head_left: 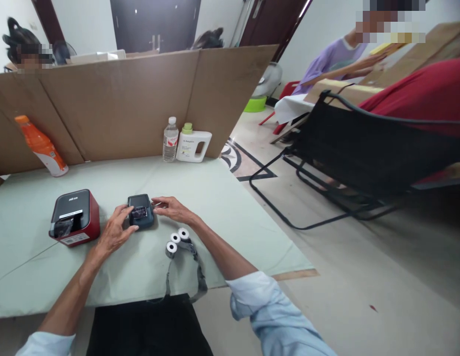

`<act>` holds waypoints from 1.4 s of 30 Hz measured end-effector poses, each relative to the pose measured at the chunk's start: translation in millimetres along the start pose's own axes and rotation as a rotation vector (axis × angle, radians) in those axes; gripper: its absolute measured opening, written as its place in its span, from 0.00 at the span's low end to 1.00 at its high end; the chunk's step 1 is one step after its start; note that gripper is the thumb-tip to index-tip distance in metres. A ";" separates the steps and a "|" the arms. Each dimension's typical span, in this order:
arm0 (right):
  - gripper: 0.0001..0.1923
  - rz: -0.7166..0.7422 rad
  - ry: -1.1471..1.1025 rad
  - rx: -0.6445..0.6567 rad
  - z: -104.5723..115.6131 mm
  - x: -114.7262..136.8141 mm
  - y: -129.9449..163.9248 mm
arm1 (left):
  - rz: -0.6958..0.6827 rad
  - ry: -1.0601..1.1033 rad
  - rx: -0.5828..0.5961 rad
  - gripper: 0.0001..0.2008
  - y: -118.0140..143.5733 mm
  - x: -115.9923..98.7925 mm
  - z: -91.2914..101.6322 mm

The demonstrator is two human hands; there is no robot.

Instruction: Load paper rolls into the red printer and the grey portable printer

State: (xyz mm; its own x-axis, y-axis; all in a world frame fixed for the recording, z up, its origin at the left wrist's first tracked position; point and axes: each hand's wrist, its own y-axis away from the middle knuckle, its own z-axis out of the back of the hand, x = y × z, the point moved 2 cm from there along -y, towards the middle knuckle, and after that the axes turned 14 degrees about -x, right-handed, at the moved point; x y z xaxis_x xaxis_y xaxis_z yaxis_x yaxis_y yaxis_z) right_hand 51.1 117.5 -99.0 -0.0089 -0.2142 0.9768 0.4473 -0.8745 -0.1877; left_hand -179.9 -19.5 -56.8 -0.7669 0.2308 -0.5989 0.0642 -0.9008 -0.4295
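pale green table (222, 198): both hands (113, 232) (172, 207) touch small dark printer (141, 211).

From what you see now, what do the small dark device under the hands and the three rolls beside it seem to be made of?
The small dark printer, touched by the left hand and right hand, looks like matte plastic: smooth, rounded shell. The three rolls look like white paper, wound around dark cores.
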 end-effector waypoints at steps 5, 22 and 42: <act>0.28 -0.050 -0.062 -0.067 -3.0 -13.7 10.6 | -0.059 -0.036 -0.080 0.29 9.1 4.1 -9.0; 0.29 -0.022 -0.132 -0.021 -8.0 -26.5 16.0 | 0.177 0.075 -0.098 0.23 -2.3 23.8 -20.0; 0.32 -0.014 -0.041 0.008 -7.3 -24.2 21.4 | 0.026 -0.116 -0.118 0.14 0.7 37.2 -20.7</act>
State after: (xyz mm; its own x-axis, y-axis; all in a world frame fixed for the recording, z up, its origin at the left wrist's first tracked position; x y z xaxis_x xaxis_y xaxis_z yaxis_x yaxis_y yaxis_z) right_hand 54.3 100.8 -127.4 0.0212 -0.1837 0.9828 0.4543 -0.8739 -0.1731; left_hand -195.1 -4.0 -93.3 -0.8319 0.1577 -0.5320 0.1544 -0.8551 -0.4949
